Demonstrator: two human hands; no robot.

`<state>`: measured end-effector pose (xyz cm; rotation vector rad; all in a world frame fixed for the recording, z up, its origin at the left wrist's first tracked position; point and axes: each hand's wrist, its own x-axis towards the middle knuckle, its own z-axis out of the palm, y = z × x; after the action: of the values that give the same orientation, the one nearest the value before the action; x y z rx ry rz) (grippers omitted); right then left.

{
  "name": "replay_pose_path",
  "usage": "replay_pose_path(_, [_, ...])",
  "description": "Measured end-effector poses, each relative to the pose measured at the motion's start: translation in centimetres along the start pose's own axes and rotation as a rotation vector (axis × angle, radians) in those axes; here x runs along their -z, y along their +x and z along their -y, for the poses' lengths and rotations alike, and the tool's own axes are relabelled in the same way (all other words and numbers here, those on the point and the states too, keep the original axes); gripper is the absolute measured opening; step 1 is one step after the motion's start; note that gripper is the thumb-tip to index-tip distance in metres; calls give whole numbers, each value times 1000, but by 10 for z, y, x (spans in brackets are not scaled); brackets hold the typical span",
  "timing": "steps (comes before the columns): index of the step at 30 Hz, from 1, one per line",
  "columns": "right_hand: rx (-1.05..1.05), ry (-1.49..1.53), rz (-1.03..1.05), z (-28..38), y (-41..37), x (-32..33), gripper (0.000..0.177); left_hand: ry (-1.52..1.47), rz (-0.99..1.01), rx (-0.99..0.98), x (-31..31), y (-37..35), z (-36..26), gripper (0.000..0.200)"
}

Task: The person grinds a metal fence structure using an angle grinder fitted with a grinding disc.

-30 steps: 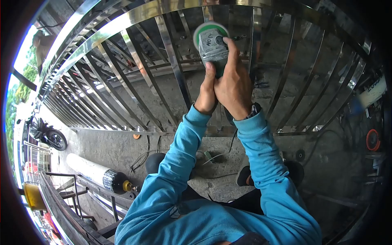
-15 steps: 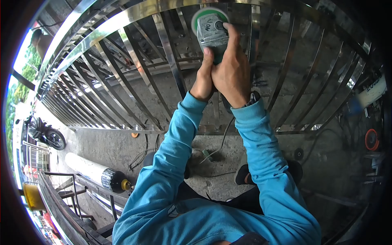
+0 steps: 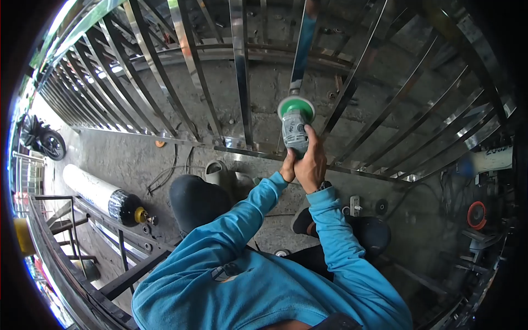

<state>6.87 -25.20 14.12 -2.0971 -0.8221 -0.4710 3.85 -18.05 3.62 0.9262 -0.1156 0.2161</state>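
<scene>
A grey-green angle grinder (image 3: 295, 132) with a green and white disc (image 3: 297, 106) is held between both hands. My right hand (image 3: 312, 165) wraps round its body from the right, fingers closed. My left hand (image 3: 288, 166) grips the rear part from the left, its fingers partly hidden behind the tool. The disc is at the lower end of a shiny upright bar (image 3: 301, 52) of a metal railing; whether it touches the bar cannot be made out. The railing's bottom rail (image 3: 258, 152) passes behind the grinder.
A white gas cylinder (image 3: 93, 187) with a dark top lies at the left, beside a dark metal frame (image 3: 135, 273). A motorcycle (image 3: 47, 140) stands at the far left. Cables (image 3: 165, 175) lie on the concrete floor. An orange ring (image 3: 477, 215) is at the right.
Both hands and the grinder have come down and closer to the body, from the top rail to the lower end of a bar. The view has shifted, and the knees show more.
</scene>
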Motion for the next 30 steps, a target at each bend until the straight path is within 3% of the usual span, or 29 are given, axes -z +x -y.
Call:
replay_pose_path(6, [5, -28, 63, -11, -7, 7, 85, -60, -55, 46, -5, -2, 22, 90])
replay_pose_path(16, [135, -66, -5, 15, 68, 23, 75, -49, -55, -90, -35, 53, -50, 93])
replay_pose_path(25, [-13, -37, 296, -13, -25, -12, 78, -86, -194, -94, 1, -16, 31, 85])
replay_pose_path(30, [-27, -48, 241, -10, -30, -18, 81, -68, -203, -44, 5, -30, 26, 85])
